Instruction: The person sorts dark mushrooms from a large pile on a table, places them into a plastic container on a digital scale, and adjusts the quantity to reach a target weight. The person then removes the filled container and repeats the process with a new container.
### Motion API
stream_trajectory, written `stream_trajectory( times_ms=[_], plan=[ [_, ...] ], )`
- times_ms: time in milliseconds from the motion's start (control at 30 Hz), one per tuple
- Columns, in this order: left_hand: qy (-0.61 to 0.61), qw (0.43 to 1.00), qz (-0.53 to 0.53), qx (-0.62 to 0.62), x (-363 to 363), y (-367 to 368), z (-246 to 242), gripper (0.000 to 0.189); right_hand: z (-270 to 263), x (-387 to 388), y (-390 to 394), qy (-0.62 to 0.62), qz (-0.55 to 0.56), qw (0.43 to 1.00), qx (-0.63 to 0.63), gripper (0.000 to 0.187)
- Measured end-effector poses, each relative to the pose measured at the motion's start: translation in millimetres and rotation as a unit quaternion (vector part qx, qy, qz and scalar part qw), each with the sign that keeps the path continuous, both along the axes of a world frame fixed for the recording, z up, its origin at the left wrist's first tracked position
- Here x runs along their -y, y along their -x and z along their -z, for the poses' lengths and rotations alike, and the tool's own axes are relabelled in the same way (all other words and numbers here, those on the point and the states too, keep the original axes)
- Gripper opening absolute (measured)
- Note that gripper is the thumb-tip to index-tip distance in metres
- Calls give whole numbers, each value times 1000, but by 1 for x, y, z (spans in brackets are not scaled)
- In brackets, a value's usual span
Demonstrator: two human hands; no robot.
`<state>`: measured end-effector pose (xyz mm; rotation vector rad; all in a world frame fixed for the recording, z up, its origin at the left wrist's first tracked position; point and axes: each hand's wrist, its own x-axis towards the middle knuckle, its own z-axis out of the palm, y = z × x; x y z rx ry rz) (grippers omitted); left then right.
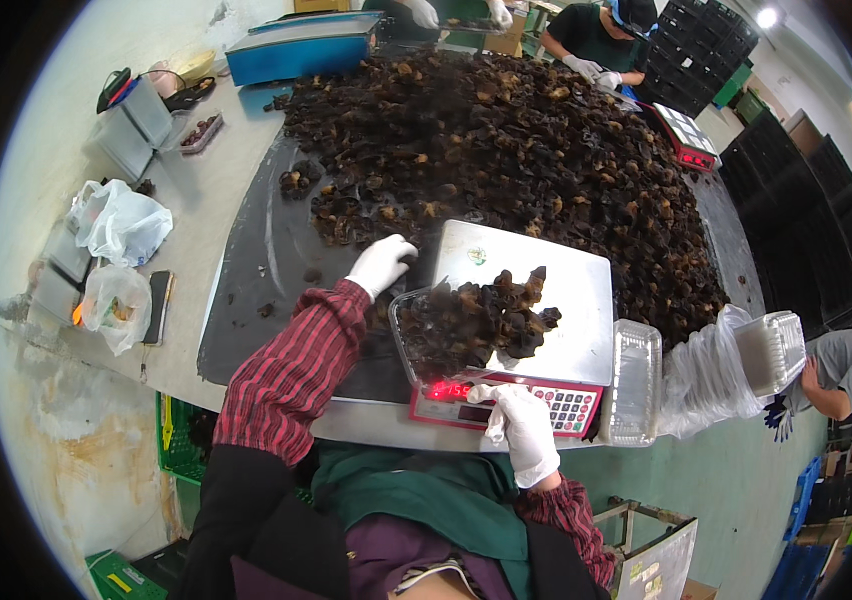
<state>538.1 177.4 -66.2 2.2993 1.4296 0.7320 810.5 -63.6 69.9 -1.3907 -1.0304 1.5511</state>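
Note:
My left hand [382,267], in a white glove, is beside the far left corner of the scale, at dark fungus pieces; whether it grips one is hidden. My right hand [522,431], also gloved, has its fingers bent together over the front of the digital scale [583,300], near the tray's front rim. Whether it pinches the rim cannot be told. A clear plastic tray [401,330] lies across the platform's left edge. Dark wood-ear-like fungus [463,322] fills it and spreads right over the metal platform. Red digits glow on the display [452,390], partly covered.
A large fungus heap [501,142] covers the table beyond. Stacked clear trays [767,356] in a plastic bag and a single tray [632,382] sit right of the scale. Left are a phone [159,307] and plastic bags [122,221]. Co-workers stand across and to the right.

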Motion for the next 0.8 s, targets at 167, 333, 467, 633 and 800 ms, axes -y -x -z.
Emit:
stream_trajectory(
  times_ms=[167, 333, 467, 633, 800],
  plan=[
    [5, 991, -59, 116, -1, 15, -38, 20, 7, 7, -13, 52, 29, 998, -37, 29],
    [0, 978, 104, 181, 35, -53, -154, 17, 16, 5, -16, 43, 29, 997, -53, 23],
    [51, 969, 197, 140, 45, -118, -167, 20, 6, 8, -10, 12, 10, 999, -36, 26],
    [133, 963, 225, 72, 41, -149, -163, 29, 2, 17, -19, 16, 10, 999, -44, 29],
    [156, 970, 152, 112, 36, -126, -184, 27, 4, 17, -29, 34, 48, 996, -60, 26]
  ],
)
